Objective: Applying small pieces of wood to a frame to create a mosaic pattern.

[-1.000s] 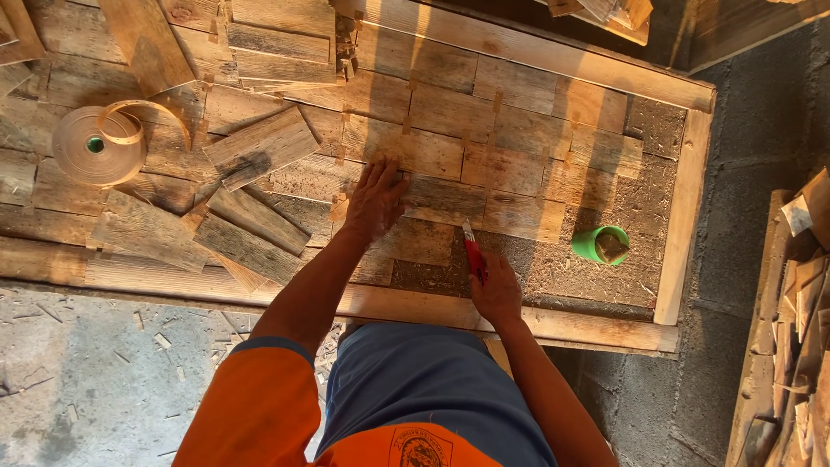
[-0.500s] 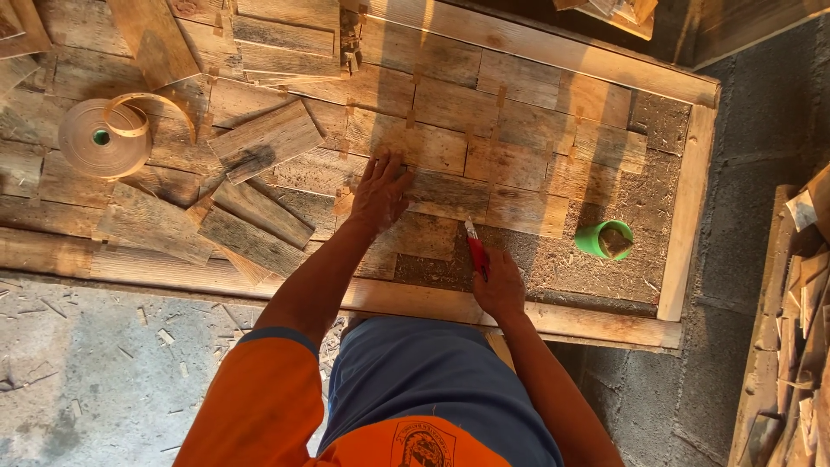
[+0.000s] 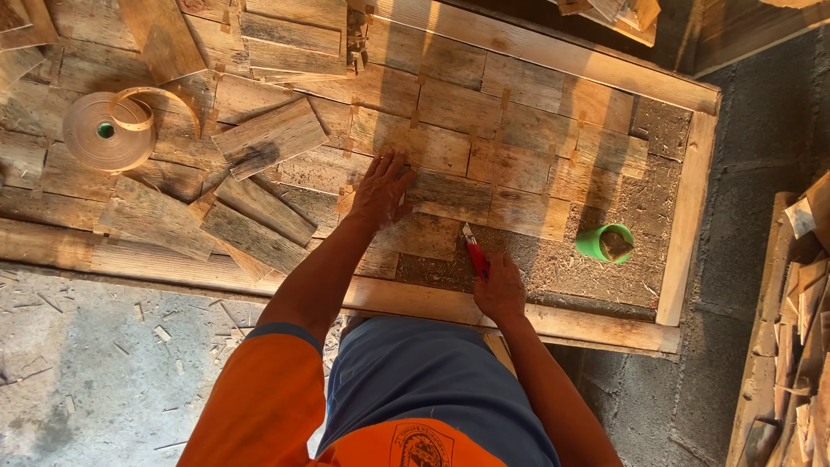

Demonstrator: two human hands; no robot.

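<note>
My left hand lies flat, fingers spread, on weathered wood pieces fitted inside a large wooden frame. My right hand grips a red-handled utility knife, its blade tip touching the lower edge of a fitted piece. Bare rough board backing shows to the right of the knife. A small green cup stands on that bare part.
A roll of tan veneer tape lies at the left among loose wood offcuts. Wood chips litter the concrete floor below the frame. A stack of scrap wood sits at the right edge.
The view has shifted slightly; both hands stay nearly in place, the left flat on the wood and the right holding the knife against the piece's edge.
</note>
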